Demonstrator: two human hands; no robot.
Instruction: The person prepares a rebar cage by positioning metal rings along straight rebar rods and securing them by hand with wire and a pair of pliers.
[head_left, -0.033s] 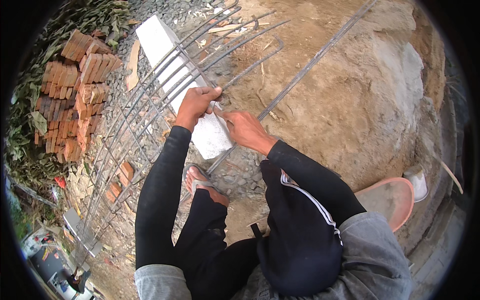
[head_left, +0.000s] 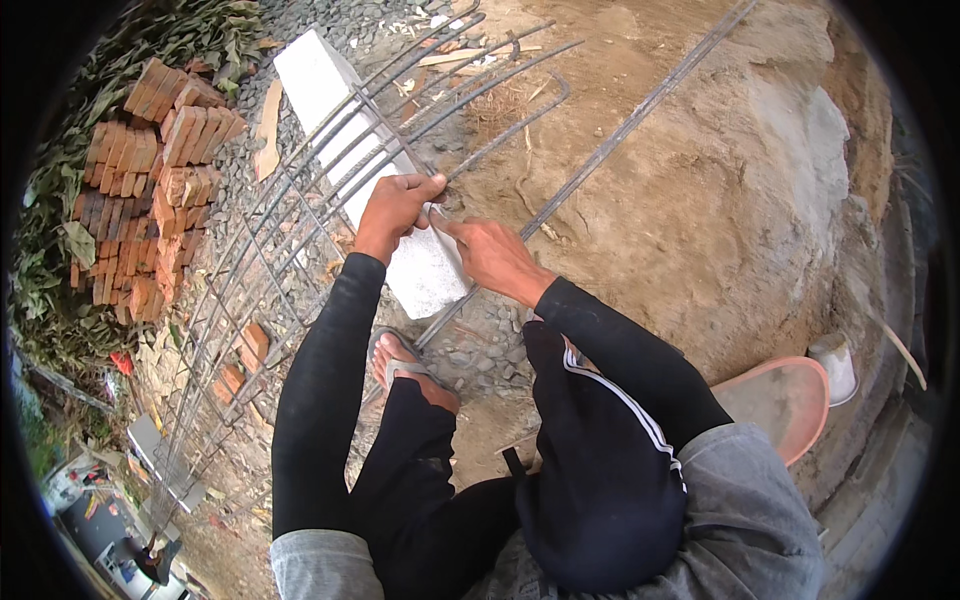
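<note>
A cage of ribbed steel bars (head_left: 385, 150) lies across a long white block (head_left: 315, 75). My left hand (head_left: 398, 212) is closed over the block, with its thumb and fingers pinched together at the outermost bar and a cross bar. My right hand (head_left: 492, 258) meets it from the right, fingers bent and closed, the index fingertip almost at the left fingertips. Whatever sits between the fingers is too small and hidden to make out. Below both hands, the block's near end shows a rough face.
Stacked red bricks (head_left: 130, 160) stand at the left beside dry leaves (head_left: 60, 220). Long thin bars (head_left: 620, 140) run over the bare soil on the right. An orange-rimmed basin (head_left: 790, 405) and a white container (head_left: 835, 370) are at lower right. My sandalled foot (head_left: 400, 365) rests on gravel.
</note>
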